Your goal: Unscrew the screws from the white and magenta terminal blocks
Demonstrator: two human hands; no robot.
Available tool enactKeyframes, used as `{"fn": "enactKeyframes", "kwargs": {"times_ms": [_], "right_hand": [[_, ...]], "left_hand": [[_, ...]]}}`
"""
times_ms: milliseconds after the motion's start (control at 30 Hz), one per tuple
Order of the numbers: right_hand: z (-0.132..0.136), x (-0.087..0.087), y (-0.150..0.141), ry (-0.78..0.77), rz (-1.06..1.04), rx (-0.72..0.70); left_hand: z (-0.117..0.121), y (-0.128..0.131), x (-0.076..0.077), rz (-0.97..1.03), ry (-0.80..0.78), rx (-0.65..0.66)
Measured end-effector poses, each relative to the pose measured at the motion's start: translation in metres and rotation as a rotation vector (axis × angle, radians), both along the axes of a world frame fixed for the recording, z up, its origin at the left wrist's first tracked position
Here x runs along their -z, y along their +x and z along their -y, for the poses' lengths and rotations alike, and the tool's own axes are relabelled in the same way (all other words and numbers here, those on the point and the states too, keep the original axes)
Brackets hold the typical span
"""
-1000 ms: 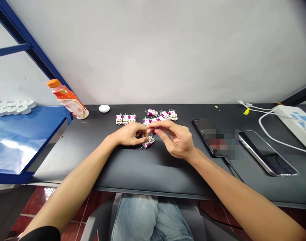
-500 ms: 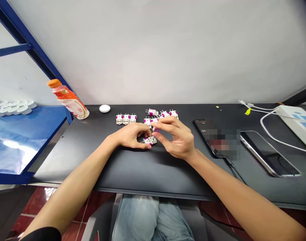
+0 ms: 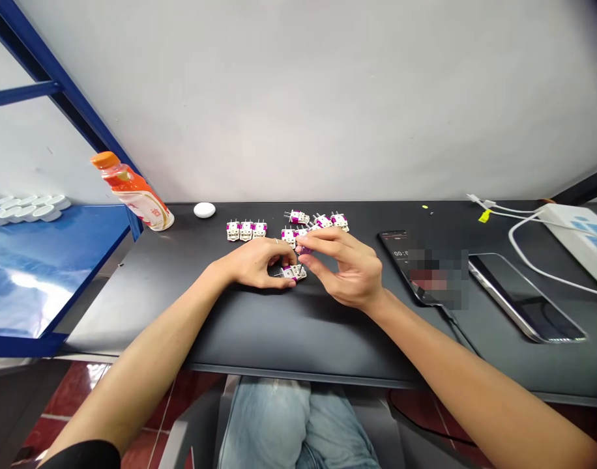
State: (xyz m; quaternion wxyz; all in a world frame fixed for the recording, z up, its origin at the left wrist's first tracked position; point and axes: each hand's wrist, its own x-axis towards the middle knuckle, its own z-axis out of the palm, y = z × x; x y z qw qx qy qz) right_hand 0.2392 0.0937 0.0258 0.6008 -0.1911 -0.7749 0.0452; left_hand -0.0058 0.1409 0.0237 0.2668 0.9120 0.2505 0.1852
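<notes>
On the dark tabletop (image 3: 259, 326), a white and purple plug core with metal pins (image 3: 292, 273) lies on its side. My left hand (image 3: 259, 262) is closed around its left end, thumb below and fingers curled above. My right hand (image 3: 350, 270) pinches a small purple piece with a thin dark shaft (image 3: 301, 266), mostly hidden by the fingers; its tip points down at the plug core. Just behind my hands sit more plug cores (image 3: 289, 238), partly covered by my fingers. Three others stand in a row (image 3: 246, 230) to the left.
An orange-capped bottle (image 3: 137, 192) and a white oval object (image 3: 204, 210) are at the back left. To the right lie a phone with a cable (image 3: 401, 260), another phone (image 3: 523, 296), and a white box (image 3: 579, 234) with white cords. A blue surface (image 3: 83, 260) adjoins at left.
The right fingers have shifted very slightly, and the thin dark shaft now shows more clearly above the plug core. My left hand stays in place on the plug core.
</notes>
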Motion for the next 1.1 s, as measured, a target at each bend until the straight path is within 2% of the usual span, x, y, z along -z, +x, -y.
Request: {"fn": "enactKeyframes", "kwargs": {"times_ms": [500,733,1100], "right_hand": [[0.0019,0.0006,-0.0008,-0.062,-0.026,-0.093],[0.0003,-0.0006,-0.0001,0.01,-0.033,-0.024],[0.0006,-0.0013,0.0,0.0,-0.01,-0.018]], "left_hand": [[0.0006,0.001,-0.0023,0.002,0.025,0.01],[0.0009,0.0002,-0.0011,-0.03,0.028,-0.008],[0.0012,0.0003,-0.0016,-0.022,0.041,0.0]]}}
